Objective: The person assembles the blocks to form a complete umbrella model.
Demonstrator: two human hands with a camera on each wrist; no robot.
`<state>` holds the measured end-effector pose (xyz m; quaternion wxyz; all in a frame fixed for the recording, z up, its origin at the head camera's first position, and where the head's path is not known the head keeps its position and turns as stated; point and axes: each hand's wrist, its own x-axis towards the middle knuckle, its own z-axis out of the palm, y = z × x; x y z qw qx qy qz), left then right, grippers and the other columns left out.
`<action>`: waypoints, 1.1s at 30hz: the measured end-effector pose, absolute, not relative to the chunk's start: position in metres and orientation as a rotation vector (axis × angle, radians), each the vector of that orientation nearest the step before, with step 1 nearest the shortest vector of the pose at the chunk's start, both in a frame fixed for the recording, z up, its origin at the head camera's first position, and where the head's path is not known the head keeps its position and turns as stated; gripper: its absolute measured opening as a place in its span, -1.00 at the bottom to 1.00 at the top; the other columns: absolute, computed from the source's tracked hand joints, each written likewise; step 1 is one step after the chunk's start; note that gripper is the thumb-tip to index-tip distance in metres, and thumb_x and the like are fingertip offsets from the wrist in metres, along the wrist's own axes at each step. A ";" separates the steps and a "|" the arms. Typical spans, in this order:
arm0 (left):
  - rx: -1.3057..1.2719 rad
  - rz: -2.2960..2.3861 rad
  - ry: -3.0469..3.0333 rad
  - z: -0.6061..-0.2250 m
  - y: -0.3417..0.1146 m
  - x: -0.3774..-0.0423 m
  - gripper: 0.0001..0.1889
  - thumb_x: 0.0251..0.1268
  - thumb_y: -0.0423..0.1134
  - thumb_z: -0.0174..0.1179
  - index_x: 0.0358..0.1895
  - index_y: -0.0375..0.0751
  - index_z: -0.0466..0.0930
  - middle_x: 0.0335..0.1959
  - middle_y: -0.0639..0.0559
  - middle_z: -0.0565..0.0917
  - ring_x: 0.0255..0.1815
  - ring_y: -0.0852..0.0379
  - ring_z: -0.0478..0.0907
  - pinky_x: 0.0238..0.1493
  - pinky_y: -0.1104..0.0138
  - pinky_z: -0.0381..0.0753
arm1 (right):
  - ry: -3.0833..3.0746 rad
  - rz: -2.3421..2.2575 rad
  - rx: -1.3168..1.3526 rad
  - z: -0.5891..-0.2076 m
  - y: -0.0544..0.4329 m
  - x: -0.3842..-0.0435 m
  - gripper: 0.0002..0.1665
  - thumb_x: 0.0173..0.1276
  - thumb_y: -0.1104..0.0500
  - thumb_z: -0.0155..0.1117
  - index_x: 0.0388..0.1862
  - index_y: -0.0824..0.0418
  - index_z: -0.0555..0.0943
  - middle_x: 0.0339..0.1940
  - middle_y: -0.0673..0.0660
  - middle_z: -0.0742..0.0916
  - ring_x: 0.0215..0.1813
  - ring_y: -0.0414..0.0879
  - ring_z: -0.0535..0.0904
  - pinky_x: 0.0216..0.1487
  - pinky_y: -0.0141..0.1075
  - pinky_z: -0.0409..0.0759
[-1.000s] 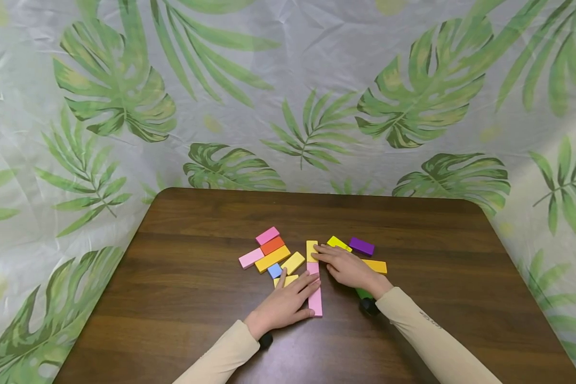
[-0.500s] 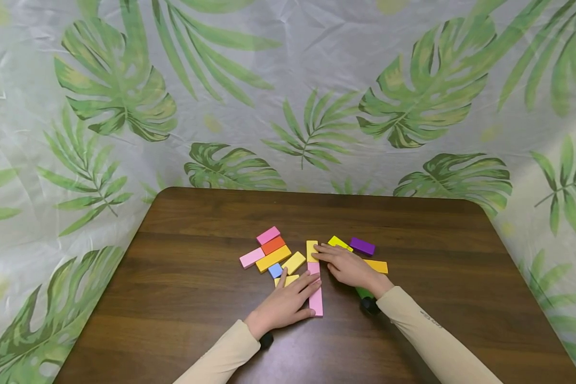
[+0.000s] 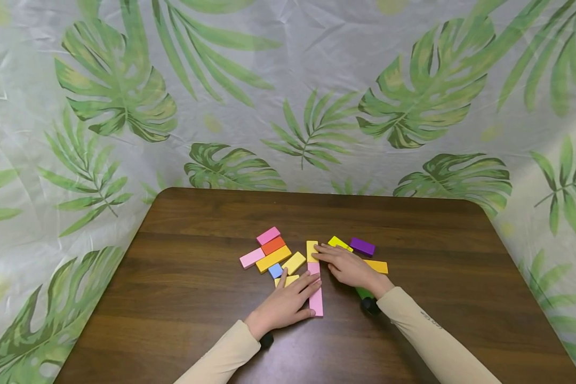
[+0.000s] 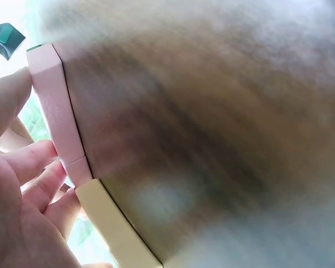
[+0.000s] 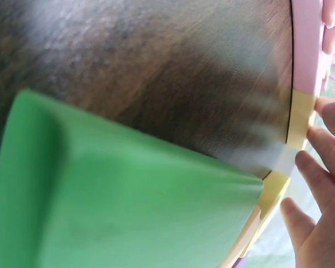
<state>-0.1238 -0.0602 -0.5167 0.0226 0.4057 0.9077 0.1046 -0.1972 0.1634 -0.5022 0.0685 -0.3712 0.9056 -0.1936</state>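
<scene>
On the brown table, a pale yellow block (image 3: pixel 311 249), a short pink block (image 3: pixel 313 267) and a longer pink block (image 3: pixel 316 303) lie end to end in a straight row. My left hand (image 3: pixel 283 305) reaches over the pink blocks, fingers spread, its thumb by the near block's left side. In the left wrist view its fingertips touch the pink block (image 4: pixel 58 106); a yellow block (image 4: pixel 120 229) lies close by. My right hand (image 3: pixel 350 268) is stretched out from the other side, fingertips on the pale yellow block. A green block (image 3: pixel 364 293) is partly hidden under the right wrist.
Left of the row lie pink (image 3: pixel 268 235), red (image 3: pixel 272 245), orange (image 3: pixel 273 259), blue (image 3: pixel 275 271) and yellow (image 3: pixel 294 263) blocks. To the right are a bright yellow block (image 3: pixel 338 243), a purple block (image 3: pixel 362 246) and an orange block (image 3: pixel 376 266). A leaf-print cloth (image 3: pixel 317 176) hangs behind.
</scene>
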 end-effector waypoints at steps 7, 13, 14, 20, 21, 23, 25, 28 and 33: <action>1.254 0.329 2.806 -0.517 -0.060 -0.124 -0.31 0.36 0.12 0.10 0.45 -0.13 0.23 0.48 0.05 0.18 0.48 0.11 0.05 0.33 -0.25 -0.09 | 2.722 -0.598 -1.124 -0.504 0.166 -0.198 -0.51 0.39 0.33 0.09 0.31 0.25 0.47 0.40 0.19 0.40 0.43 0.13 0.23 0.35 0.10 0.16; 1.241 0.343 2.801 -0.519 -0.060 -0.125 -0.31 0.36 0.11 0.10 0.45 -0.13 0.22 0.48 0.06 0.18 0.48 0.11 0.04 0.33 -0.24 -0.11 | 2.726 -0.604 -1.150 -0.504 0.167 -0.199 -0.50 0.37 0.37 0.09 0.29 0.27 0.48 0.39 0.21 0.41 0.42 0.14 0.24 0.34 0.09 0.18; 1.239 0.343 2.800 -0.519 -0.060 -0.125 -0.31 0.36 0.11 0.10 0.45 -0.13 0.22 0.48 0.06 0.18 0.48 0.11 0.04 0.34 -0.24 -0.11 | 2.726 -0.601 -1.152 -0.504 0.167 -0.199 -0.50 0.37 0.37 0.09 0.29 0.28 0.48 0.39 0.21 0.41 0.42 0.14 0.24 0.34 0.09 0.18; 1.233 0.344 2.794 -0.519 -0.060 -0.125 -0.30 0.36 0.12 0.09 0.46 -0.12 0.21 0.49 0.07 0.16 0.49 0.12 0.03 0.34 -0.23 -0.12 | 2.721 -0.595 -1.147 -0.503 0.167 -0.197 -0.50 0.38 0.35 0.09 0.31 0.28 0.46 0.40 0.21 0.40 0.43 0.15 0.23 0.34 0.10 0.17; 1.233 0.346 2.793 -0.518 -0.060 -0.125 -0.30 0.36 0.12 0.09 0.46 -0.12 0.21 0.49 0.07 0.16 0.49 0.12 0.03 0.34 -0.23 -0.12 | 2.721 -0.597 -1.145 -0.503 0.166 -0.197 -0.50 0.38 0.34 0.09 0.31 0.28 0.46 0.40 0.21 0.40 0.43 0.14 0.23 0.34 0.11 0.17; 1.235 0.347 2.792 -0.518 -0.060 -0.125 -0.30 0.36 0.12 0.09 0.46 -0.12 0.21 0.49 0.07 0.16 0.49 0.12 0.03 0.34 -0.23 -0.13 | 2.723 -0.598 -1.141 -0.503 0.166 -0.197 -0.50 0.38 0.34 0.09 0.31 0.27 0.46 0.40 0.21 0.40 0.43 0.14 0.23 0.34 0.11 0.16; 1.236 0.347 2.791 -0.518 -0.060 -0.125 -0.30 0.36 0.12 0.09 0.46 -0.12 0.21 0.48 0.07 0.16 0.49 0.12 0.03 0.35 -0.23 -0.13 | 2.727 -0.595 -1.139 -0.503 0.166 -0.197 -0.50 0.38 0.33 0.09 0.31 0.27 0.46 0.40 0.20 0.40 0.43 0.14 0.23 0.35 0.11 0.16; 1.235 0.348 2.787 -0.517 -0.060 -0.125 -0.30 0.36 0.12 0.09 0.46 -0.12 0.21 0.48 0.06 0.17 0.49 0.11 0.03 0.35 -0.23 -0.13 | 2.729 -0.595 -1.137 -0.504 0.166 -0.197 -0.50 0.38 0.33 0.09 0.31 0.27 0.46 0.41 0.20 0.39 0.43 0.14 0.23 0.35 0.11 0.16; 1.236 0.347 2.785 -0.517 -0.060 -0.125 -0.31 0.36 0.12 0.09 0.46 -0.13 0.21 0.48 0.06 0.17 0.48 0.11 0.04 0.34 -0.23 -0.12 | 2.732 -0.600 -1.132 -0.504 0.166 -0.197 -0.49 0.38 0.35 0.09 0.32 0.27 0.46 0.41 0.21 0.39 0.43 0.14 0.22 0.35 0.11 0.16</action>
